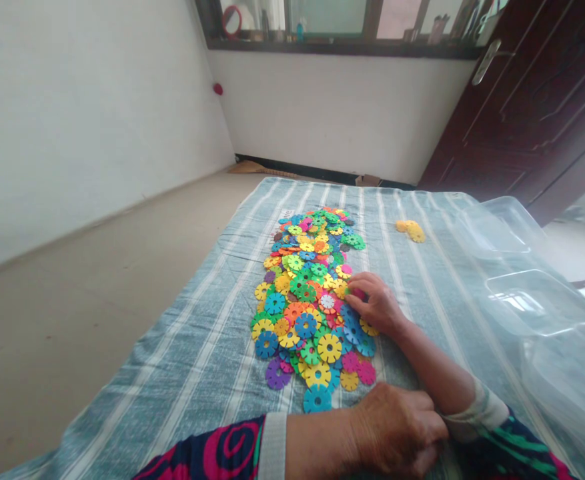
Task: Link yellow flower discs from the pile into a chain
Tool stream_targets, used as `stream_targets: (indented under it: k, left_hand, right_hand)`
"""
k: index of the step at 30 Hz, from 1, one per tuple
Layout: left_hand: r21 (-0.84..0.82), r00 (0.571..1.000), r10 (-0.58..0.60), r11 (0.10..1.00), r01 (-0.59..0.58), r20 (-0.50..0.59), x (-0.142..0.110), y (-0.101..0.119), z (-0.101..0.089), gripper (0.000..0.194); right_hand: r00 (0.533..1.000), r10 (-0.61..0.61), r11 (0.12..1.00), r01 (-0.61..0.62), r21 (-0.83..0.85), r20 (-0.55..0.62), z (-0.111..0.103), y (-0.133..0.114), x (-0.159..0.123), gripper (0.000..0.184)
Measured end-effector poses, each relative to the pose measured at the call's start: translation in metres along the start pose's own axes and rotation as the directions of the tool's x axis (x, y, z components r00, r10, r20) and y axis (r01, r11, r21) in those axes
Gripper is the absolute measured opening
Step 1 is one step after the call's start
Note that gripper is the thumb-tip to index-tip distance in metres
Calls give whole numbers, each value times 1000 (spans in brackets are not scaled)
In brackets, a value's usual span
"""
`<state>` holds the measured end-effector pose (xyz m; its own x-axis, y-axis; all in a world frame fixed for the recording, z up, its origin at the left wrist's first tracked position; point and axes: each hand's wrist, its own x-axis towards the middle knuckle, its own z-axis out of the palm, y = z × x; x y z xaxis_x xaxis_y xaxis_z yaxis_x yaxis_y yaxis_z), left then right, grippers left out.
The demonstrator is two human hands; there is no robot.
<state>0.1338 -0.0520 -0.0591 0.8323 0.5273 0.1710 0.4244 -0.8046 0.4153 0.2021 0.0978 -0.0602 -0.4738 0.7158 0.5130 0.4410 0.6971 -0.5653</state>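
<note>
One of two hands (379, 305) (399, 427) touches one disc pile (305, 325) near three clear boxes (527, 290).

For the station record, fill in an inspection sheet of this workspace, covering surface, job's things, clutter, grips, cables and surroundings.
Surface: blue-grey cloth with white stripes, draped and slightly creased.
Job's things: long pile of multicoloured, round, notched discs, overlapping; a small cluster of yellow notched discs apart, right of the pile's far end.
Clutter: transparent, rectangular plastic tubs along the right side.
Right grip: bare hand, fingers at the pile's right edge; whether a disc is pinched is unclear.
Left grip: bare hand, fingers curled, beyond the pile's near end; contents hidden.
Cables: nothing seen.
Surroundings: white wall, dark reddish-brown panelled door.
</note>
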Motion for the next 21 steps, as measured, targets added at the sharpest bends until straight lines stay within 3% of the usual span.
stream_targets:
  k: [4,13,21]
  left_hand:
    - [-5,1000,-1,1000,1,-10,0,-1,0,12]
    - [4,1000,-5,1000,5,19,2,0,-5,13]
    - [-7,1000,3,1000,-3,1,1,-1,-1,12]
  right_hand:
    - [1000,-1,1000,1,2,8,-1,3,-1,7]
    - [1000,10,998,-9,-59,13,0,7,-3,25]
    - [997,-2,980,16,-200,73,-2,2,-1,12]
